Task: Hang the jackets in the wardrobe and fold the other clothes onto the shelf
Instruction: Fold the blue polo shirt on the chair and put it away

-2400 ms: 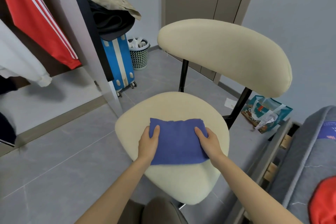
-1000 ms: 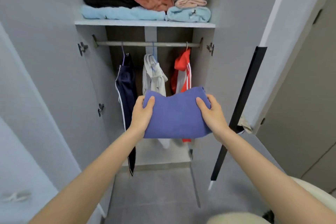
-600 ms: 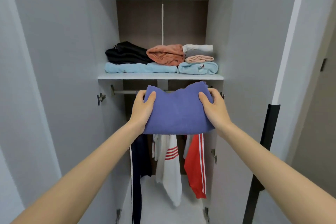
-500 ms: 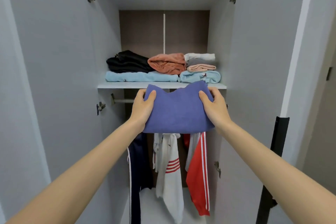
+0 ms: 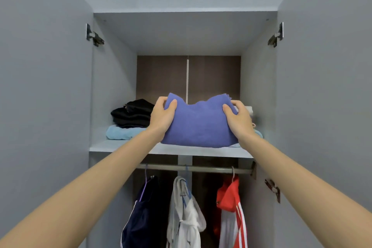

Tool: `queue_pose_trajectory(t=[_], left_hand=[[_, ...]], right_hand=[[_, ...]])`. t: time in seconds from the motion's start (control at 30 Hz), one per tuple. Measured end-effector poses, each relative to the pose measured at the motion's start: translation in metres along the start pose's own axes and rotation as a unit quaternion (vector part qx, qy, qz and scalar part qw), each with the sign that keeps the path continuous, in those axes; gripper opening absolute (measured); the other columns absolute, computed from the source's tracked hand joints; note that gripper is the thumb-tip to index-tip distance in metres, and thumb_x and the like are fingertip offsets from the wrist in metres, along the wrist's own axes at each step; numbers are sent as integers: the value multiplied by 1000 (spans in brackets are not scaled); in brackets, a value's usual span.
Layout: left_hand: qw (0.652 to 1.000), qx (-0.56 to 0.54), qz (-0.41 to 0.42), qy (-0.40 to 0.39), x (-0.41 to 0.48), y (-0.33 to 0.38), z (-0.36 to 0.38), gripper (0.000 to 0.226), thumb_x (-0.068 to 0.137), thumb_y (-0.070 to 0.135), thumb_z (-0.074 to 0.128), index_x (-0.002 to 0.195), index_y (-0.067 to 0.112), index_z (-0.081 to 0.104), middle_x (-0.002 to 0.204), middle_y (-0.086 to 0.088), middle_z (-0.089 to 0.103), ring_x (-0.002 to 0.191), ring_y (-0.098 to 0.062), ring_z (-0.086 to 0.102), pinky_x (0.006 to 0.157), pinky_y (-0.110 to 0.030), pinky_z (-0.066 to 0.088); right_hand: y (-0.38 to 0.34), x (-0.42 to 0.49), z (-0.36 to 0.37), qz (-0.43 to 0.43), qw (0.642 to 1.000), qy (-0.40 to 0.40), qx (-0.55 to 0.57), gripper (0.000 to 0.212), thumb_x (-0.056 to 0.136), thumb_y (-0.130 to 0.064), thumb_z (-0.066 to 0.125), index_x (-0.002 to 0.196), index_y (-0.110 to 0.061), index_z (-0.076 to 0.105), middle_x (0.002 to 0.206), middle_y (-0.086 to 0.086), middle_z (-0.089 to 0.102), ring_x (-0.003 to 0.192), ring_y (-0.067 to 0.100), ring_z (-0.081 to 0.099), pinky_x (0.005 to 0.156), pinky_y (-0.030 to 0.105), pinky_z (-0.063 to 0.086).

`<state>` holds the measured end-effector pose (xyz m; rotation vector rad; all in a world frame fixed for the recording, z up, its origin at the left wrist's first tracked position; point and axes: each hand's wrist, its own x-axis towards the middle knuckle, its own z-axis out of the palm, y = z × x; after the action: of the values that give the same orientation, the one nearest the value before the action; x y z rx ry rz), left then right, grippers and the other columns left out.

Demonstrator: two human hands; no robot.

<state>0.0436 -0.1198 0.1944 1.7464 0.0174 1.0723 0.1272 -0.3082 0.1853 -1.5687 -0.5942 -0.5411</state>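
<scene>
A folded blue-violet garment [image 5: 198, 125] is held up in front of the wardrobe shelf [image 5: 124, 146], at shelf height. My left hand [image 5: 163, 116] grips its left edge and my right hand [image 5: 238, 118] grips its right edge. On the shelf lie folded black clothes [image 5: 131, 113] over a light blue piece [image 5: 120, 133]; the stacks further right are mostly hidden behind the held garment. Below the shelf, three jackets hang on the rail [image 5: 211, 169]: a navy one [image 5: 141, 219], a white one [image 5: 186, 213] and a red one with white stripes [image 5: 231, 209].
Both wardrobe doors [image 5: 40, 106] stand open, one on each side of my arms, with metal hinges [image 5: 93, 36] at the top corners. The shelf compartment has free height above the stacks up to its grey ceiling.
I lifted the folded blue garment from the chair seat, turned to the wardrobe and raised it from rail height to shelf height. Both hands kept their grip.
</scene>
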Motion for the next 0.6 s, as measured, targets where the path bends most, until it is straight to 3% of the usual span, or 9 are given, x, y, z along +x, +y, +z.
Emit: queue_pose_trajectory(t=[0.13, 0.4, 0.6], left_hand=[[1000, -5, 27, -3, 58, -18, 24, 18, 101, 28, 45, 112, 16, 51, 101, 7, 55, 90, -9, 54, 67, -20, 41], [992, -25, 98, -73, 199, -59, 102, 13, 100, 29, 46, 109, 21, 52, 95, 14, 52, 85, -4, 52, 65, -16, 38], [976, -30, 134, -168, 310, -84, 177, 24, 101, 31, 46, 119, 19, 56, 111, 4, 57, 99, -15, 54, 80, -26, 38]], right_hand=[[11, 53, 8, -34, 999, 9, -7, 20, 99, -30, 47, 116, -24, 55, 109, -6, 60, 96, 14, 55, 71, 22, 40], [49, 166, 14, -74, 991, 82, -78, 13, 98, -30, 48, 110, -25, 52, 99, -10, 56, 102, 18, 56, 90, 37, 46], [75, 241, 19, -40, 982, 167, -83, 29, 98, -32, 50, 123, -18, 51, 115, 0, 58, 100, 20, 57, 85, 34, 45]])
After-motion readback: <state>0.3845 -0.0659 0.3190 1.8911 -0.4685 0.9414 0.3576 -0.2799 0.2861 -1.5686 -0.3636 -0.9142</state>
